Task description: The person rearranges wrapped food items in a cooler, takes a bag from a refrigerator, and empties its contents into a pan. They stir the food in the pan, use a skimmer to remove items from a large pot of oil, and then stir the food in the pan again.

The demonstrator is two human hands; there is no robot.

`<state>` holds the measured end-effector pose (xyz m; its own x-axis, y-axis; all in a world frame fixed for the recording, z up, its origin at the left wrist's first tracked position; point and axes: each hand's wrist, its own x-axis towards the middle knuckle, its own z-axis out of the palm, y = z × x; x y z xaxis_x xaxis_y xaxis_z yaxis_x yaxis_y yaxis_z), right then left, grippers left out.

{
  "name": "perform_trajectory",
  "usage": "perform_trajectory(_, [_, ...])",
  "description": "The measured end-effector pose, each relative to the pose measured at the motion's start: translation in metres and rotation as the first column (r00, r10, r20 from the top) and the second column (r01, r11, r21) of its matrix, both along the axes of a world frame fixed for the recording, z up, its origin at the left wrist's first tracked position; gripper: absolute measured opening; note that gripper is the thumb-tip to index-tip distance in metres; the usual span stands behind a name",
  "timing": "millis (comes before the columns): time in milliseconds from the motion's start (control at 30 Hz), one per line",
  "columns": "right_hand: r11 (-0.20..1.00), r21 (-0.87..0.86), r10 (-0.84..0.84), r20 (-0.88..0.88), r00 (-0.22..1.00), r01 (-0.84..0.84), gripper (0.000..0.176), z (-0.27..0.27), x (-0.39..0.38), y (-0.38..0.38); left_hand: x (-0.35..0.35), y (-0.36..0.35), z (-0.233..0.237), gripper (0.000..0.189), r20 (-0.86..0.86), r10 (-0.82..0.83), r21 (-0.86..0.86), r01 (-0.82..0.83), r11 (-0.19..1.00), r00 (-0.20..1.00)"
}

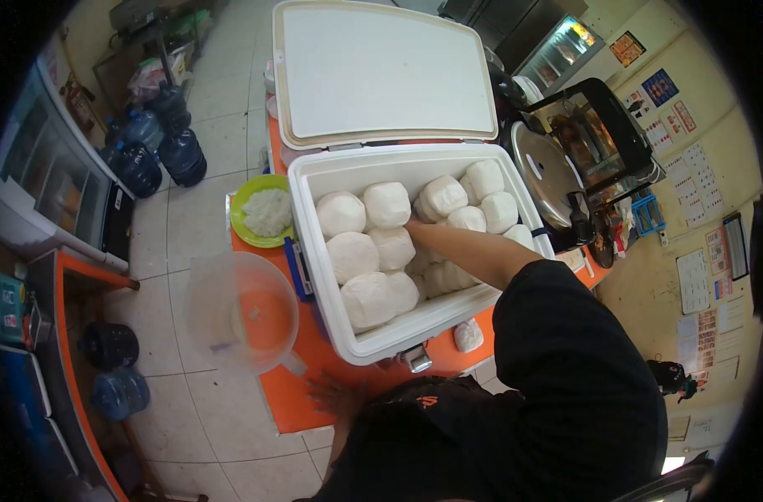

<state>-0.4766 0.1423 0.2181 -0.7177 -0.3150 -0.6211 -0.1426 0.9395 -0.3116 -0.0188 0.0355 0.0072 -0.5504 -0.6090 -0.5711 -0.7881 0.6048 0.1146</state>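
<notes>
An open white cooler box [340, 343] holds several round white wrapped bundles [352, 258], stacked in rows. My right arm reaches down into it, and my right hand [421, 233] is sunk in the gap between the bundles. Its fingers are hidden, so whether they hold anything does not show. My left hand [335, 396] lies on the orange table [283, 400] in front of the cooler, fingers spread and holding nothing. Close to it stands a translucent plastic pitcher [222, 309] with its handle toward that hand.
A green plate [246, 227] with a white rice-like heap [268, 212] sits left of the cooler. The raised cooler lid [386, 71] leans back. A large lidded pot [545, 171] stands at the right. Water jugs [181, 156] are on the floor at the left.
</notes>
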Motion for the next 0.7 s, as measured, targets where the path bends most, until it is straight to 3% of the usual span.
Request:
perform_trajectory(333, [0.954,-0.102,-0.285,-0.026,0.958,0.281,0.042,0.006,0.019,0.012,-0.003,0.001,0.000,0.140,0.000,0.042,0.030,-0.042,0.999,0.999])
perform_trajectory(433, [0.948,-0.097,-0.305,-0.007,0.952,0.303,0.043,-0.001,0.017,0.016,-0.004,-0.002,-0.001,0.140,0.002,0.040,0.034,-0.041,0.999,0.999])
perform_trajectory(533, [0.955,-0.042,-0.285,0.121,0.951,0.292,0.041,-0.008,0.009,0.020,-0.003,-0.004,0.000,0.140,0.004,0.038,0.035,-0.038,0.999,0.999])
perform_trajectory(633, [0.985,-0.134,-0.110,0.001,0.994,0.109,0.036,0.037,0.026,0.013,-0.004,-0.008,0.002,0.140,0.008,0.038,0.036,-0.038,0.999,0.999])
perform_trajectory(700, [0.963,-0.159,-0.209,0.060,0.976,0.216,0.038,0.044,0.022,0.016,-0.004,-0.011,0.003,0.140,0.008,0.038,0.040,-0.038,0.998,0.999])
